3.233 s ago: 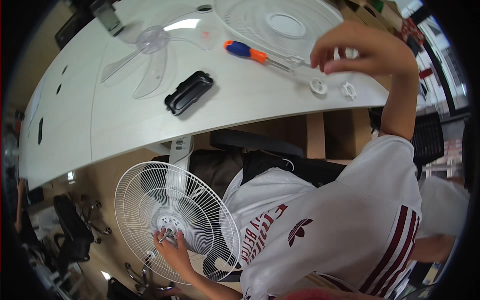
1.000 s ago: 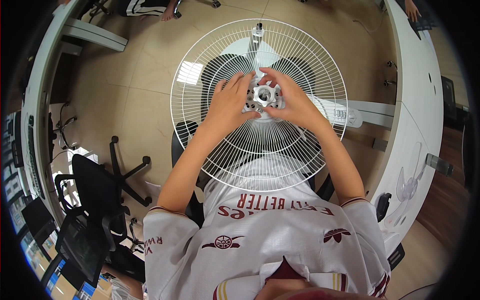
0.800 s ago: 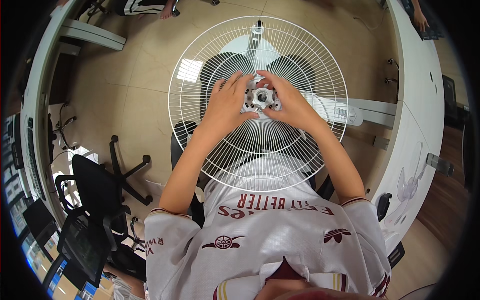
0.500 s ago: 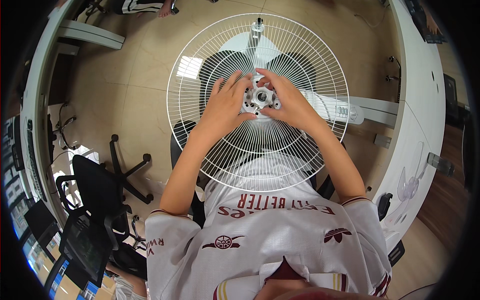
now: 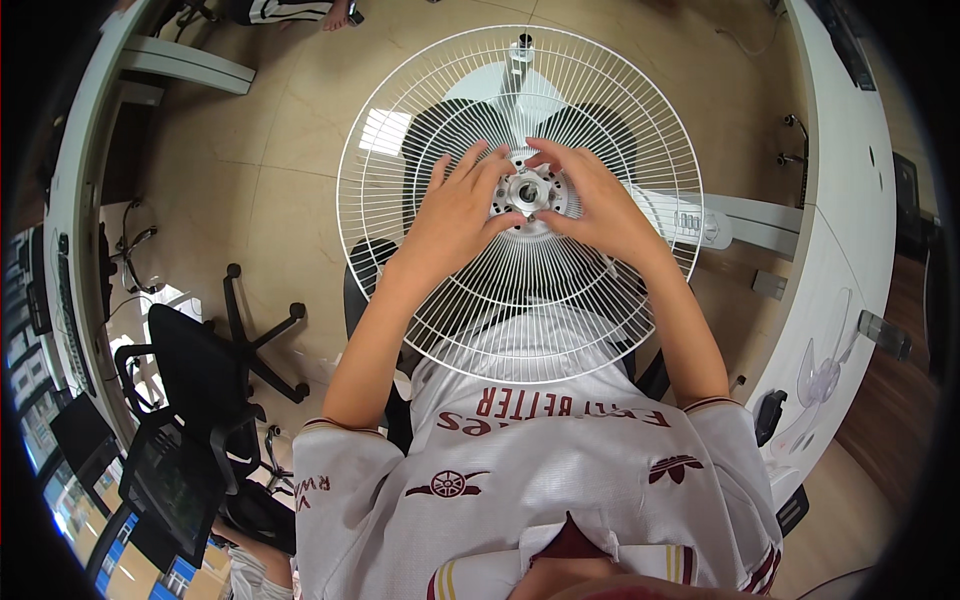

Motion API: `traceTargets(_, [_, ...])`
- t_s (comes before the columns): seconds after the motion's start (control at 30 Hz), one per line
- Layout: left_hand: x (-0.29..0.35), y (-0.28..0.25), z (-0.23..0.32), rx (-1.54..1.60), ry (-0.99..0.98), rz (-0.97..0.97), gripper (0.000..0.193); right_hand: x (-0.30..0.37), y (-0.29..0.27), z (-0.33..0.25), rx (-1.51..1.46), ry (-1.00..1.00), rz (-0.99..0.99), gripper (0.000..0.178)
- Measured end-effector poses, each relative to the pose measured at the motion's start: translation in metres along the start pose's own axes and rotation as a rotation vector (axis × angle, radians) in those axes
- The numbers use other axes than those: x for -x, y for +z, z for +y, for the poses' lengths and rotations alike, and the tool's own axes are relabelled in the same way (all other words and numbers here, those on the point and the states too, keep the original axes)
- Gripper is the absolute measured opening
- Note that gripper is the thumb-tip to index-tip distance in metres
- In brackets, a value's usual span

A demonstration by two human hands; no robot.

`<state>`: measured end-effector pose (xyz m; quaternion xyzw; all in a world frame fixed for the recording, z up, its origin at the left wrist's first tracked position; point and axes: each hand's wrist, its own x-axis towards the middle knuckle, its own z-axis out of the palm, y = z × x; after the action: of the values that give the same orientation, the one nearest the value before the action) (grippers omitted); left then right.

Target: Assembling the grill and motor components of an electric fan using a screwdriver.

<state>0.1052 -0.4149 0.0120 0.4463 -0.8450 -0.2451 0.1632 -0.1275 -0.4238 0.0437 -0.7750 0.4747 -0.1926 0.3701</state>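
A round white wire fan grille [image 5: 390,290] lies face up over my lap. At its centre a white plastic nut [image 5: 527,192] with a lobed rim sits on the motor hub around the shaft. My left hand [image 5: 455,205] curves in from the left, fingertips and thumb apart beside the nut. From the right, my right hand [image 5: 600,210] mirrors it, its thumb close to the nut's lower edge. The nut shows whole between both hands; whether any fingertip touches it is hard to tell. Beneath the wires, the white fan stand [image 5: 514,80] shows.
A white control panel [image 5: 690,222] extends right of the grille. On the white desk [image 5: 850,190] at right lie transparent fan blades [image 5: 820,380] and a grey cylindrical object [image 5: 884,335]. A black office chair [image 5: 195,370] stands at lower left. Another person's foot [image 5: 338,14] shows at the top.
My right hand's fingers and thumb have drawn slightly away from the nut. My left hand stays beside the nut. The whole view has shifted a little.
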Motion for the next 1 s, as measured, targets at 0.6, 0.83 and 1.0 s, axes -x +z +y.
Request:
traceTargets(0.6, [0.0,-0.001,0.005,-0.005,-0.041,-0.037,0.104,0.003,-0.013,0.002,0.024,0.27,0.363,0.028])
traceTargets(0.83, [0.001,0.0,0.004,-0.013,-0.018,-0.035,0.099,0.006,-0.005,0.001,0.016,0.116,0.125,0.034])
traceTargets(1.0, [0.002,0.002,0.002,0.001,0.001,-0.009,0.092,0.006,0.006,0.003,0.169,-0.116,0.127,0.053])
